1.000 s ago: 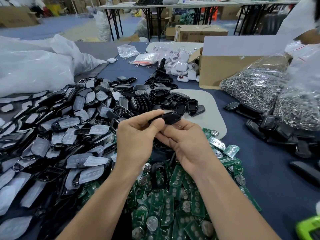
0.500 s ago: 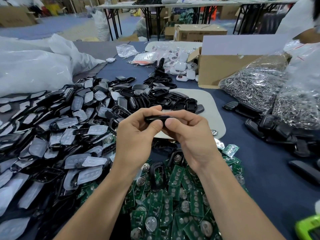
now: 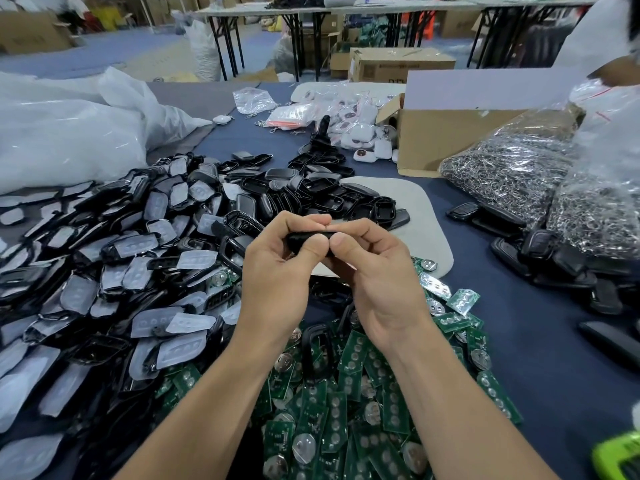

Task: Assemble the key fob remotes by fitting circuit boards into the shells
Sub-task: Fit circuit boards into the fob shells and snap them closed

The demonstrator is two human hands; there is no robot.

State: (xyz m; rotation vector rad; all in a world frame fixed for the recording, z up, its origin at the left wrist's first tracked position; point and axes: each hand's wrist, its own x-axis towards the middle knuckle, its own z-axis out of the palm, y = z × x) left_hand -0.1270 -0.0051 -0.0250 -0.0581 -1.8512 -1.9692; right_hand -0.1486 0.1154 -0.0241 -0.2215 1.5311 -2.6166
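My left hand (image 3: pixel 277 271) and my right hand (image 3: pixel 377 275) meet at the centre of the view, both pinching one black key fob shell (image 3: pixel 300 239) between thumbs and fingertips. The fingers hide most of the shell and any board inside it. Below the hands lies a heap of green circuit boards (image 3: pixel 332 410) with round battery cells. A large pile of black shells and translucent button pads (image 3: pixel 114 258) spreads to the left. Empty black shell halves (image 3: pixel 318 195) lie just beyond the hands.
A grey mat (image 3: pixel 422 216) lies under the far shells. Right: bags of metal key rings (image 3: pixel 519 178), finished black fobs (image 3: pixel 554 261), a cardboard box (image 3: pixel 446 140). White plastic bags (image 3: pixel 65 133) at left. White fobs (image 3: pixel 360 133) at back. A green device (image 3: pixel 620 459) sits at the bottom right corner.
The shell was held level with my right hand under it. Both hands have since lifted slightly and closed together, and the thumbs now press side by side on the shell's near edge.
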